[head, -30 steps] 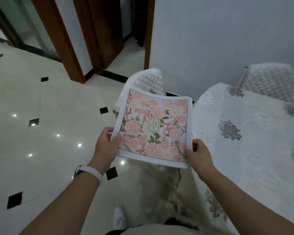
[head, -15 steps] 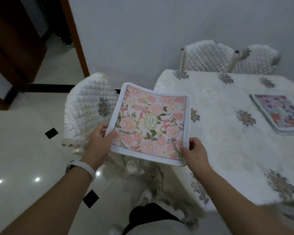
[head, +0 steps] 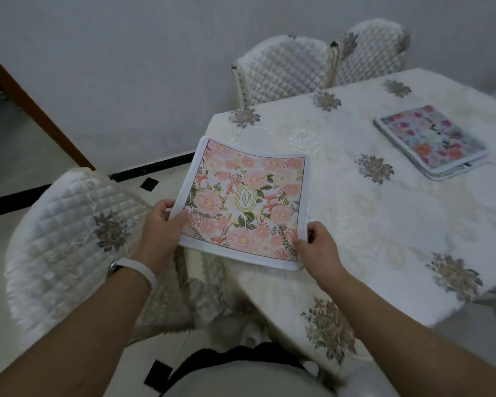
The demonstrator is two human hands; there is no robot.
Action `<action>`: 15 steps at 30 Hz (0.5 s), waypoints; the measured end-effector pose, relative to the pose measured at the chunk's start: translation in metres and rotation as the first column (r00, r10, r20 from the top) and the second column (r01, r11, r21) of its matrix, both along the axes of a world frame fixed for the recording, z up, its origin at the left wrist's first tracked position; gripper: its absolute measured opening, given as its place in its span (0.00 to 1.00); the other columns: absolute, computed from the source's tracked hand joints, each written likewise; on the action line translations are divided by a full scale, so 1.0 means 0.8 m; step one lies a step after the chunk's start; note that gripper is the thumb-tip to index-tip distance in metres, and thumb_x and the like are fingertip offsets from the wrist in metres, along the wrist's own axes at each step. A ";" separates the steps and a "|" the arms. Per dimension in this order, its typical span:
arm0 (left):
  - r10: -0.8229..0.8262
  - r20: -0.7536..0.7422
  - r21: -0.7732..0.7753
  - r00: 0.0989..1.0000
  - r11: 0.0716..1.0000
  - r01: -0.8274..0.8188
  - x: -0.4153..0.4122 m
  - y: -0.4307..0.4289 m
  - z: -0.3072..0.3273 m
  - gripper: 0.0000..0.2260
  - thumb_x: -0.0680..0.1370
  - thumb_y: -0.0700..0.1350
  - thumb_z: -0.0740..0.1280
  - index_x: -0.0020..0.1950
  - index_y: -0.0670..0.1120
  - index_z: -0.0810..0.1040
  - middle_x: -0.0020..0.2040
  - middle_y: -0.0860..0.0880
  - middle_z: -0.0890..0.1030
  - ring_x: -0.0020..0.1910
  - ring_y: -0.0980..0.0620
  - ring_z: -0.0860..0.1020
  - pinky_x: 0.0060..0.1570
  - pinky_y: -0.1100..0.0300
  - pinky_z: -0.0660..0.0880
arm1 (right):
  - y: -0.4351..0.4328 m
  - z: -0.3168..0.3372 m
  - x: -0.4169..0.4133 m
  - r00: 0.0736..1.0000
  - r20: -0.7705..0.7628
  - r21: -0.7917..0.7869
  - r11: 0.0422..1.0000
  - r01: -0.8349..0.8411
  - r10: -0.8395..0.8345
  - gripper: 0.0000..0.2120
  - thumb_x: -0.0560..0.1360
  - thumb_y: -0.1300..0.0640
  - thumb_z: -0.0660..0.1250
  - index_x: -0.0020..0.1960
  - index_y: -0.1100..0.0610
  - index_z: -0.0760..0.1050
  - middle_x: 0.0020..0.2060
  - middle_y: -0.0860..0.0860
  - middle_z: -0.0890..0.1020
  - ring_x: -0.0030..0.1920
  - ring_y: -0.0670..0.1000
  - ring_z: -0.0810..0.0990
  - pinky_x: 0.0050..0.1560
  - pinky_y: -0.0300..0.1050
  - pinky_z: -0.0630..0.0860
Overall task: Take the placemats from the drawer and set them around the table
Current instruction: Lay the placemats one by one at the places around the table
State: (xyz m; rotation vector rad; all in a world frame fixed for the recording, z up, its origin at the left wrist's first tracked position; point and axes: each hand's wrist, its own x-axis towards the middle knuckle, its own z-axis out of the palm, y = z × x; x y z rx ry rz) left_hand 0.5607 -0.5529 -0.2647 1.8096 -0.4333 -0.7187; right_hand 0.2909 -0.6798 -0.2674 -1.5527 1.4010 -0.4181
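Pinched at its near corners by the left hand (head: 161,227) and right hand (head: 318,247), a limp pink floral placemat (head: 245,202) hangs above the table's (head: 384,224) embroidered cloth; a stack, seemingly more mats (head: 431,140), lies beyond.

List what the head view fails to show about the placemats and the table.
Head view only.
Placemat stack: layers too small and blurred to count.
Pink placemat: underside faces away; it hides the fingers of left hand and right hand beneath.
Table: right side cut off by the frame edge.
Drawer: out of frame.
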 end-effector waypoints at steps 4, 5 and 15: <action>-0.087 0.030 0.038 0.996 0.996 0.086 0.007 -0.053 -0.003 0.04 0.79 0.43 0.67 0.50 0.51 0.76 0.49 0.45 0.82 0.43 0.45 0.82 0.39 0.52 0.79 | -0.013 0.000 -0.009 0.996 0.011 0.031 0.995 0.090 -0.090 0.05 0.75 0.61 0.67 0.48 0.56 0.72 0.43 0.53 0.78 0.43 0.52 0.78 0.41 0.46 0.75; -0.110 0.031 0.045 0.993 0.993 0.109 0.009 -0.065 -0.005 0.04 0.79 0.43 0.67 0.50 0.51 0.76 0.49 0.45 0.82 0.42 0.46 0.82 0.38 0.53 0.79 | -0.014 -0.002 -0.011 0.994 0.005 0.040 0.993 0.110 -0.110 0.06 0.75 0.61 0.68 0.49 0.57 0.71 0.43 0.53 0.78 0.43 0.52 0.78 0.41 0.47 0.75; -0.375 0.070 0.135 0.924 0.922 0.364 0.020 -0.191 -0.029 0.04 0.79 0.42 0.66 0.48 0.51 0.75 0.48 0.45 0.80 0.43 0.46 0.81 0.41 0.52 0.80 | -0.020 -0.032 -0.004 0.949 -0.062 0.118 0.941 0.316 -0.310 0.06 0.75 0.62 0.66 0.47 0.60 0.68 0.39 0.53 0.75 0.36 0.50 0.73 0.34 0.44 0.70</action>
